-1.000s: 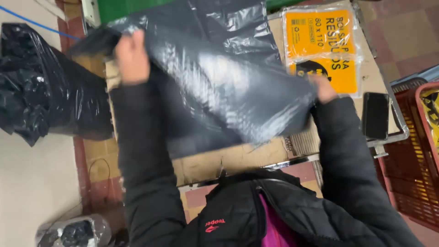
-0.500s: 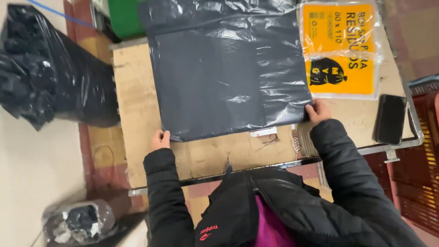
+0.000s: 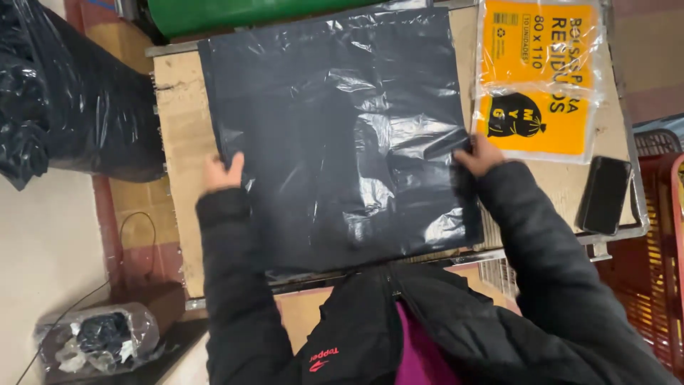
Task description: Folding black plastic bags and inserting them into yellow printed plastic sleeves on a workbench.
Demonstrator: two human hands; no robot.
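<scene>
A large black plastic bag (image 3: 335, 135) lies flat on a cardboard-covered table (image 3: 178, 142). My left hand (image 3: 222, 173) grips the bag's left edge, about halfway up. At the right edge my right hand (image 3: 479, 155) pinches a small fold of the same bag. Both arms are in black jacket sleeves and reach over the bag's near corners.
An orange pack of rubbish bags (image 3: 541, 75) lies at the table's right, a black phone (image 3: 603, 194) near the right corner. A full black sack (image 3: 64, 100) stands left, a green bin (image 3: 235, 13) behind, a red crate (image 3: 659, 249) right, a clear bag of scraps (image 3: 96, 341) on the floor.
The bag came down from being held up in the air to lying flat. Both hands slid from its near corners up along the side edges.
</scene>
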